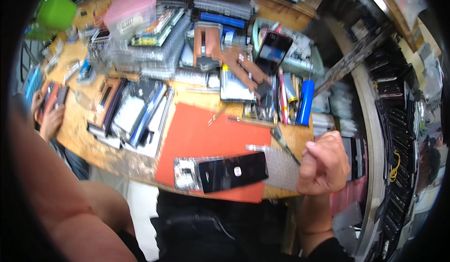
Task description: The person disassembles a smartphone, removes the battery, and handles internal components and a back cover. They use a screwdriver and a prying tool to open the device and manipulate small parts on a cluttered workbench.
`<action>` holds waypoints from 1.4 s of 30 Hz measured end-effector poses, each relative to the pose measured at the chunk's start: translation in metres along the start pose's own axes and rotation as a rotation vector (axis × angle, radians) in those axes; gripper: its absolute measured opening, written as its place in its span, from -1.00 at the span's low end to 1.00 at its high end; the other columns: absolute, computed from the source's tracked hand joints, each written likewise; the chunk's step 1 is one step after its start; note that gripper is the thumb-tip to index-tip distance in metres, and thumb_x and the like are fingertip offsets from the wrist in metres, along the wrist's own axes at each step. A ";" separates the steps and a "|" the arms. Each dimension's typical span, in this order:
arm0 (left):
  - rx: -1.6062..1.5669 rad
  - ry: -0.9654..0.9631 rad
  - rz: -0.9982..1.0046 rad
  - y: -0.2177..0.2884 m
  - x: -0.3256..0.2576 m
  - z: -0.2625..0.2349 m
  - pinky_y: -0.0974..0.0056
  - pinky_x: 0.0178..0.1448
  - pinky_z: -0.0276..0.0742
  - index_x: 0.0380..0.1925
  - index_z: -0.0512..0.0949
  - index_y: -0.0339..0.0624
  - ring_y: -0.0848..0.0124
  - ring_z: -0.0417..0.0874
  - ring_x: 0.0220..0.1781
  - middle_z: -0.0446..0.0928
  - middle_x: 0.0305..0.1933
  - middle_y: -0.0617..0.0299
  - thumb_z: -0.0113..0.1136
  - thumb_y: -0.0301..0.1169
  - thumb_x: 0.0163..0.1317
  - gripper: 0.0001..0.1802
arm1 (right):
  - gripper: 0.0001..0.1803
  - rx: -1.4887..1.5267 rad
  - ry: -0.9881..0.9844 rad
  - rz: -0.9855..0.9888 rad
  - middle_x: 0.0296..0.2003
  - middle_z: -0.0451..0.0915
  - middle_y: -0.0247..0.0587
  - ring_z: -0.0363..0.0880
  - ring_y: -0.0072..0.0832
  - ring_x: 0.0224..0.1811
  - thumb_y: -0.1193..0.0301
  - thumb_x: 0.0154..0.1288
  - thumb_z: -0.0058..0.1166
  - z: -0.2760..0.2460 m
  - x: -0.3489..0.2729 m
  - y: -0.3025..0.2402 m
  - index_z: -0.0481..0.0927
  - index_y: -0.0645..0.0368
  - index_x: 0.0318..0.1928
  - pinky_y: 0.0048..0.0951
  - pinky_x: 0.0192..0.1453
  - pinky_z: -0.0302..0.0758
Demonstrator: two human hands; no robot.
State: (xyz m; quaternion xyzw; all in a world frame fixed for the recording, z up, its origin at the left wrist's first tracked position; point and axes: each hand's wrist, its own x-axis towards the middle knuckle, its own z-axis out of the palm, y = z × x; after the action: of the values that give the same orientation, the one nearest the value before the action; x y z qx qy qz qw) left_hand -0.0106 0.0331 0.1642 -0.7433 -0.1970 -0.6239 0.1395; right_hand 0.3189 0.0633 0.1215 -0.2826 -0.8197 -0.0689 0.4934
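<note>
My right hand (326, 166) is raised at the right end of the bench, fingers curled in; whatever they may hold is hidden. Close to its thumb lies a thin dark pen-like tool (284, 142), pointing toward the hand. To the left of them a black phone screen (234, 172) with a small lit icon rests on an orange mat (213, 135). Its left end is beside a clear-and-white piece (186, 174), and bubble wrap (281, 167) lies at its right. My left forearm (56, 191) reaches out past the left rim, so that hand is out of sight.
Another person's hands (51, 119) hold a phone-like device at the far left. Phone parts (133, 114) lie left of the mat. Behind stand brown clamps (206, 44), a blue cylinder (305, 102), a tray of parts (307, 58) and stacked packs (154, 60).
</note>
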 end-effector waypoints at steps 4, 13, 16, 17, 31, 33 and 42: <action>-0.086 -0.054 0.078 -0.022 0.016 0.024 0.21 0.00 0.52 0.30 0.47 -0.36 0.26 0.58 -0.09 0.59 0.00 -0.05 0.33 -0.32 0.33 -0.41 | -0.72 -0.026 -0.021 0.097 -0.46 0.66 -0.14 0.59 -0.30 -0.49 0.78 0.13 0.20 0.021 0.006 0.042 0.73 0.29 -0.15 -0.31 -0.38 0.39; -0.016 -0.058 0.224 -0.028 0.067 0.006 0.17 0.06 0.49 0.35 0.44 -0.31 0.21 0.57 0.01 0.57 0.07 -0.08 0.25 -0.20 0.44 -0.41 | -0.42 -0.095 -0.422 0.431 0.02 0.70 0.14 0.68 0.05 0.11 0.30 0.21 0.41 0.102 0.018 0.114 0.66 0.29 0.21 -0.04 0.21 0.59; -0.050 -0.049 -0.033 -0.070 0.042 0.061 0.22 0.00 0.49 0.21 0.53 -0.30 0.30 0.58 -0.07 0.60 -0.02 0.01 0.25 -0.32 0.43 -0.57 | -0.14 -0.228 -0.469 0.539 0.15 0.65 0.18 0.65 0.13 0.19 0.16 0.17 0.45 0.102 -0.003 0.125 0.53 0.35 0.42 0.02 0.39 0.51; -0.048 -0.048 -0.198 -0.082 0.026 0.080 0.29 -0.08 0.50 0.06 0.62 -0.30 0.39 0.59 -0.18 0.63 -0.12 0.11 0.26 -0.47 0.41 -0.73 | -0.14 -0.201 -0.449 0.553 0.15 0.66 0.17 0.65 0.13 0.19 0.16 0.17 0.44 0.106 -0.003 0.121 0.53 0.35 0.42 0.03 0.38 0.51; -0.837 -0.187 -1.339 -0.082 -0.109 0.164 0.41 -0.21 0.65 0.23 0.54 -0.26 0.54 0.73 -0.16 0.72 0.02 0.19 0.23 -0.32 0.66 -0.69 | -0.16 -0.047 -0.095 0.267 0.12 0.68 0.13 0.69 0.04 0.10 0.24 0.01 0.64 0.111 0.001 0.069 0.58 0.34 0.28 -0.02 0.24 0.56; -0.712 -0.125 -1.363 -0.079 -0.103 0.161 0.44 -0.25 0.61 0.16 0.55 -0.25 0.58 0.70 -0.23 0.71 -0.07 0.23 0.19 -0.34 0.67 -0.76 | -0.10 0.000 -0.144 0.282 0.14 0.68 0.18 0.67 0.08 0.12 0.18 0.11 0.60 0.109 0.000 0.067 0.52 0.39 0.37 0.02 0.27 0.54; -0.594 0.191 -1.297 -0.098 -0.102 0.155 0.48 -0.33 0.48 0.08 0.57 -0.21 0.67 0.56 -0.39 0.64 -0.24 0.34 0.10 -0.33 0.67 -0.80 | -0.31 -0.235 -0.197 0.449 0.25 0.64 0.12 0.50 0.05 0.32 0.23 0.40 0.31 0.111 -0.010 0.149 0.50 0.36 0.41 0.03 0.42 0.35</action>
State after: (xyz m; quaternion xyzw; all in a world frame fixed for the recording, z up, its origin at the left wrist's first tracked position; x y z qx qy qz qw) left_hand 0.0643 0.1774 0.0316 -0.4254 -0.4079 -0.6705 -0.4507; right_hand 0.3158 0.2268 0.0321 -0.5182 -0.7669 -0.0246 0.3779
